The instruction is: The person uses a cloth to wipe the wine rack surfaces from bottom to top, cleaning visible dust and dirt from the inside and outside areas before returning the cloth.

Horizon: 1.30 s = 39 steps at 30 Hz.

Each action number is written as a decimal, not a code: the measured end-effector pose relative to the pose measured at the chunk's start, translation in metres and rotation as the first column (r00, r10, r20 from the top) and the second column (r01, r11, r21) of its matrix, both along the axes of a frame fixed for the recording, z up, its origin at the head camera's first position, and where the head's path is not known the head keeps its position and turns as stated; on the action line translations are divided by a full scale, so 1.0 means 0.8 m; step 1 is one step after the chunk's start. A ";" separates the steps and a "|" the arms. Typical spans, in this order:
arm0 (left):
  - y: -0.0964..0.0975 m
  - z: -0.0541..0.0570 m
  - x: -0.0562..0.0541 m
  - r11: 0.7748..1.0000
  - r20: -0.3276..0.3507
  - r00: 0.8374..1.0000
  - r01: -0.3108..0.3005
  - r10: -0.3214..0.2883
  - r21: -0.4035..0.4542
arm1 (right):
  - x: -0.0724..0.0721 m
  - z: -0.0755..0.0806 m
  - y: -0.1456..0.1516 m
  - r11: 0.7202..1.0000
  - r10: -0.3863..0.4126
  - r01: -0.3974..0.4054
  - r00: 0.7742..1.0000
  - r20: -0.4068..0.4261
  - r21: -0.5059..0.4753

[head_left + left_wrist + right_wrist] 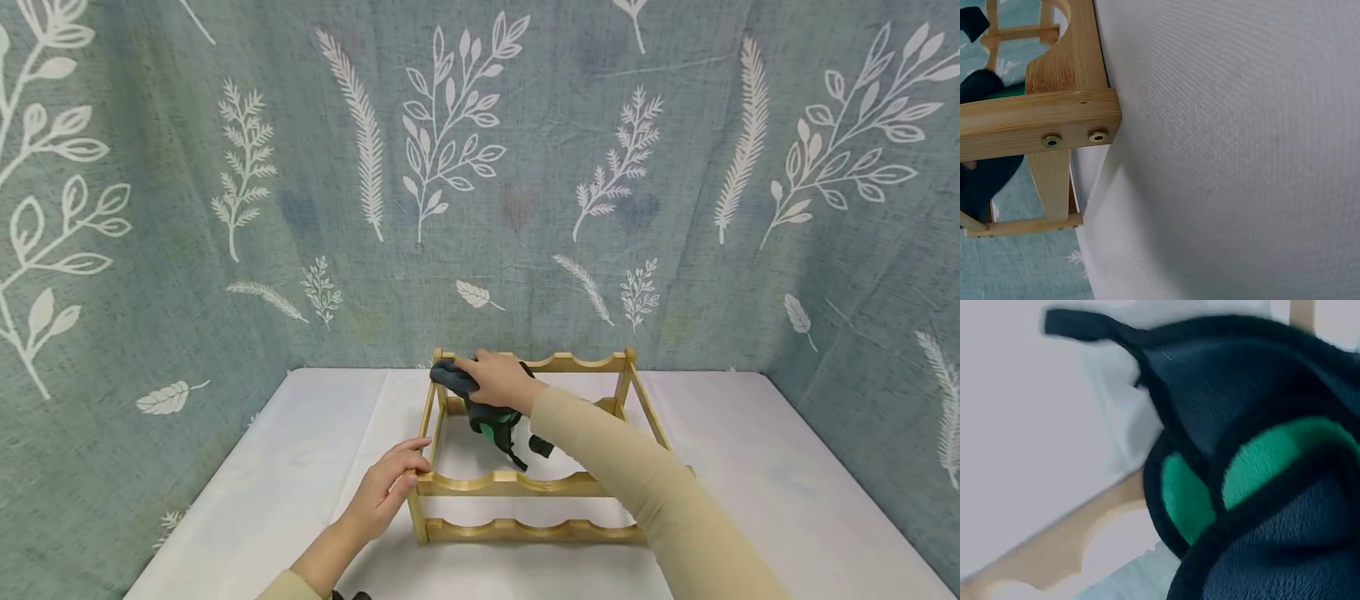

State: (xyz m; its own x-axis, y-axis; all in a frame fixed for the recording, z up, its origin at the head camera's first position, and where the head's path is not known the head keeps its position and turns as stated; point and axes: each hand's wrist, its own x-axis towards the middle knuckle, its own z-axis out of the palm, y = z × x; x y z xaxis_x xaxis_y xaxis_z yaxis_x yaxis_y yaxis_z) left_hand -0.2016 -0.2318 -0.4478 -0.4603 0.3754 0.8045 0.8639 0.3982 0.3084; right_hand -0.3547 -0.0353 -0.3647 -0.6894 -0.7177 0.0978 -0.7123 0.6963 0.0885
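Note:
A light wooden wine rack (501,483) with scalloped rails stands on the white table, its corner bolts showing in the left wrist view. My right hand (498,382) grips a dark blue cloth (452,377) with green inner faces and black edging, over the rack's back left part. Part of the cloth lies against the left top rail, and its loose ends hang inside the frame. Close up in the right wrist view, the folded cloth (1204,381) trails a black strap. The fingers of my left hand (382,492) hold the rack's front left corner.
The white-covered table (315,450) extends to both sides of the rack. Behind it and at the sides hangs a grey-green curtain (517,275) with white leaf prints. A small black object (352,596) shows at the bottom edge, beside the left sleeve.

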 end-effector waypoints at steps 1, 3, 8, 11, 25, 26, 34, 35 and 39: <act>0.000 0.000 0.000 1.000 0.001 1.000 -0.001 0.001 0.001 | 0.000 0.000 -0.004 1.000 -0.010 0.010 0.999 -0.032 0.001; 0.000 0.000 -0.001 1.000 0.001 1.000 -0.002 0.002 0.002 | -0.001 0.001 -0.007 0.999 -0.035 0.037 0.996 -0.079 0.017; 0.001 -0.001 -0.002 1.000 0.006 1.000 -0.002 0.002 0.006 | -0.004 0.003 0.005 0.994 -0.072 0.081 0.991 -0.114 0.076; 0.001 -0.001 -0.002 1.000 0.011 1.000 -0.006 0.006 0.005 | -0.004 0.004 0.024 0.990 -0.080 0.093 0.989 -0.122 0.107; 0.003 0.004 0.004 1.000 -0.019 1.000 -0.011 0.011 0.013 | -0.013 0.037 0.148 0.947 -0.137 0.148 0.989 -0.058 0.286; 0.003 0.004 0.004 1.000 -0.018 1.000 -0.009 0.009 0.013 | -0.013 0.039 0.157 0.945 -0.158 0.164 0.986 -0.047 0.281; 0.002 0.001 0.001 1.000 -0.001 1.000 -0.001 0.001 0.010 | -0.017 0.043 0.190 0.966 -0.183 0.165 0.980 0.074 0.198; 0.003 0.001 0.001 1.000 -0.002 1.000 0.000 0.000 0.010 | -0.018 0.043 0.188 0.971 -0.169 0.150 0.981 0.093 0.188; 0.003 0.001 0.001 1.000 -0.009 1.000 -0.003 0.003 0.013 | -0.018 0.044 0.166 0.991 -0.081 0.065 0.987 0.141 0.113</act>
State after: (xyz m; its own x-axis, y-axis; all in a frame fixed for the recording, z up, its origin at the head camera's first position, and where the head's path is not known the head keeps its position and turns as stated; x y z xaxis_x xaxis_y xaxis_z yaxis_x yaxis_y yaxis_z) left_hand -0.2004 -0.2297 -0.4467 -0.4540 0.3632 0.8136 0.8655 0.3968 0.3057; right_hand -0.3688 0.0978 -0.3293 -0.7414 -0.6660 -0.0822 -0.6708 0.7387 0.0657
